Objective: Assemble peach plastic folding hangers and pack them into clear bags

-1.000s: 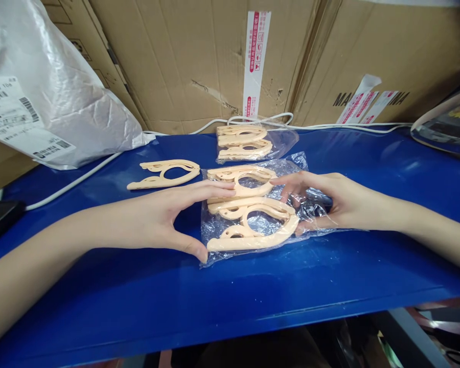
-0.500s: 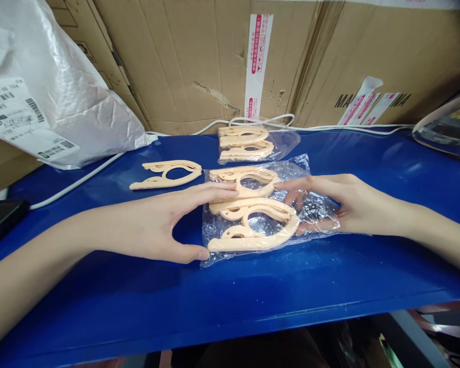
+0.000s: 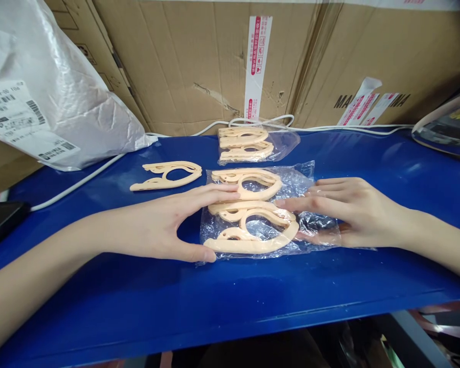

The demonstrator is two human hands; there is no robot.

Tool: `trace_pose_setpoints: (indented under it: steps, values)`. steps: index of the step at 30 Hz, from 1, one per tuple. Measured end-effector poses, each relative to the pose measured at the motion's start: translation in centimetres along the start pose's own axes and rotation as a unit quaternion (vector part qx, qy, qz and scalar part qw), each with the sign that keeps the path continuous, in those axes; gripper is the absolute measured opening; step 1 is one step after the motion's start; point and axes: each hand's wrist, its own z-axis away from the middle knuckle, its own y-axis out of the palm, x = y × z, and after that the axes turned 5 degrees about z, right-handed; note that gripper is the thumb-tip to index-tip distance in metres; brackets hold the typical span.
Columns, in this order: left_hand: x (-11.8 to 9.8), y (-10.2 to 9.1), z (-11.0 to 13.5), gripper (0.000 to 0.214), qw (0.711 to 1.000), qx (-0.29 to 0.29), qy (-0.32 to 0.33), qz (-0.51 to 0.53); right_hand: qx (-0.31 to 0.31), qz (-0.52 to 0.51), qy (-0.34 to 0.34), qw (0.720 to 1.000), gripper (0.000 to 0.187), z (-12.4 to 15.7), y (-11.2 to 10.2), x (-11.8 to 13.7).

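Cream-coloured folding clothes hangers [image 3: 253, 247] lie in a clear plastic bag [image 3: 304, 180] on the blue tabletop. From the left, my left hand [image 3: 153, 227] reaches over the bag with its fingers stretched out across the upper hangers. Its thumb, spread wide, touches the lower hanger's left end. My right hand [image 3: 362, 214] is around the bag's right end, index fingertip at the hangers' right side and thumb lower down, seemingly behind the film. Its other fingers are partly hidden. A loose folding hanger [image 3: 184, 180] lies beyond my left hand.
Another clear bag of cream hangers [image 3: 249, 153] lies behind. Cardboard boxes [image 3: 199, 61] line the back, a white cable [image 3: 329, 128] along their foot. A silvery mailer bag [image 3: 84, 112] leans at the left, above a dark phone-like object [image 3: 3, 222]. The tabletop's front edge [image 3: 291, 327] is near me.
My right hand has come down slightly toward me, its index finger now lower on the hangers. The bag's film and the hangers have shifted a little. My left hand has barely moved.
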Motion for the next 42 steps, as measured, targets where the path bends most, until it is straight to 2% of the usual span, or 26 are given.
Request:
trace_pose_setpoints:
  steps: [5, 10, 14, 17, 21, 23, 24, 28, 32, 34, 36, 39, 42]
  values:
    - [-0.3, -0.1, -0.2, 0.079, 1.000, 0.003, -0.015, 0.006, -0.008, 0.016, -0.019, 1.000, 0.043, 0.1, 0.0, -0.1]
    - [-0.6, -0.2, -0.1, 0.079, 1.000, 0.003, -0.028, -0.005, -0.019, 0.041, -0.031, 0.998, 0.039, -0.1, 0.1, -0.1]
    - [-0.9, -0.6, 0.0, 0.081, 0.999, 0.004, -0.037, -0.004, -0.002, -0.017, 0.008, 1.000, 0.032, -0.2, 0.0, -0.3]
    - [-0.5, -1.7, 0.4, 0.079, 0.998, -0.039, -0.039, -0.009, 0.022, -0.078, 0.047, 0.996, 0.036, 0.0, -0.3, -0.8]
    - [2.4, -3.9, 1.4, 0.069, 0.987, -0.132, -0.030, -0.082, 0.038, -0.094, 0.115, 0.988, 0.045, 0.3, -0.5, -1.9]
    - [4.7, -4.9, 2.2, 0.074, 0.977, -0.157, -0.037, -0.140, 0.036, -0.078, 0.147, 0.985, 0.047, 0.4, -0.7, -2.6]
    - [6.0, -5.3, 2.6, 0.073, 0.972, -0.162, -0.068, -0.157, 0.031, -0.070, 0.158, 0.984, 0.047, 0.5, -0.7, -2.9]
    - [11.0, -6.3, 3.8, 0.082, 0.966, -0.164, -0.118, -0.160, 0.012, -0.062, 0.187, 0.980, 0.045, 0.7, -1.1, -3.9]
    - [13.9, -7.0, 4.2, 0.074, 0.970, -0.108, -0.195, -0.098, 0.004, -0.067, 0.188, 0.980, 0.044, 0.6, -1.2, -4.2]
    - [14.1, -7.0, 4.2, 0.074, 0.967, -0.113, -0.210, -0.092, 0.010, -0.076, 0.189, 0.979, 0.043, 0.5, -1.1, -4.2]
    - [13.5, -6.8, 4.1, 0.071, 0.962, -0.144, -0.203, -0.116, 0.015, -0.087, 0.192, 0.977, 0.042, 0.5, -1.0, -4.3]
    - [11.7, -6.4, 3.7, 0.062, 0.953, -0.180, -0.186, -0.159, 0.014, -0.096, 0.199, 0.975, 0.041, 0.4, -0.9, -4.3]
    - [9.4, -6.5, 3.1, 0.064, 0.936, -0.224, -0.189, -0.196, 0.004, -0.091, 0.206, 0.974, 0.040, 0.4, -1.0, -4.1]
